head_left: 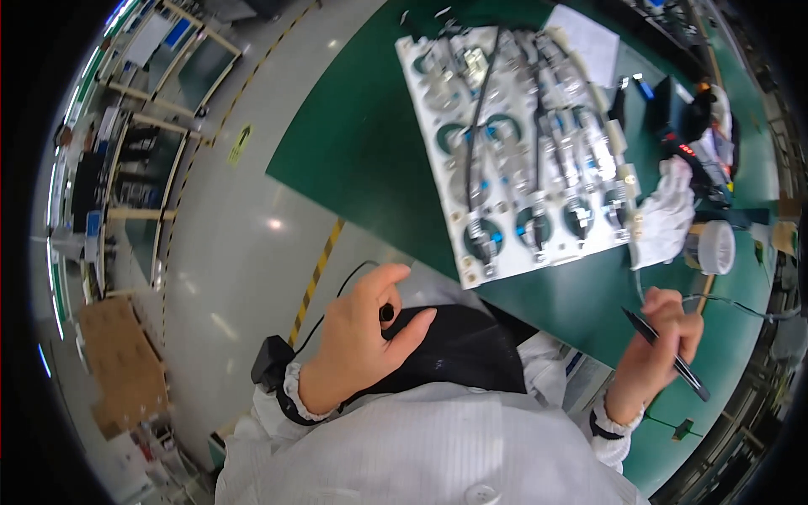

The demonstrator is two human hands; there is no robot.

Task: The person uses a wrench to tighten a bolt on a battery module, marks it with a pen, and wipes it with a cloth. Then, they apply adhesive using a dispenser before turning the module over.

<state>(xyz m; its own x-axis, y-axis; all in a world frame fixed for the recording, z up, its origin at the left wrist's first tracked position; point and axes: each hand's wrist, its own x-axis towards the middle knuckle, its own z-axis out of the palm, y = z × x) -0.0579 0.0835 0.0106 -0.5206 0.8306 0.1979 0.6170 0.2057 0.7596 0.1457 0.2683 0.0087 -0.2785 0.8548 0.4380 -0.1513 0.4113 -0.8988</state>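
My left hand (pixel 358 328) is raised in front of my body, short of the table edge. Its curled fingers hold a small black cylinder (pixel 386 312), seen end-on; it looks like a pen cap. Over the table's near right part, my right hand (pixel 652 358) grips a slim black pen (pixel 686 373), its pointed end toward the upper left. Beyond both hands lies a white board (pixel 497 269) with round cutouts, carrying several clear, shiny parts (pixel 581 215) and dark cables. The parts are blurred, so their kind cannot be made out.
The green table (pixel 353 143) has a corner at left. Right of the board are a white glove (pixel 665 215), a white tape roll (pixel 715 247), a black device (pixel 686 150) with a red display, and a thin cable. A paper sheet (pixel 585 42) lies behind. Shelving racks stand across the floor.
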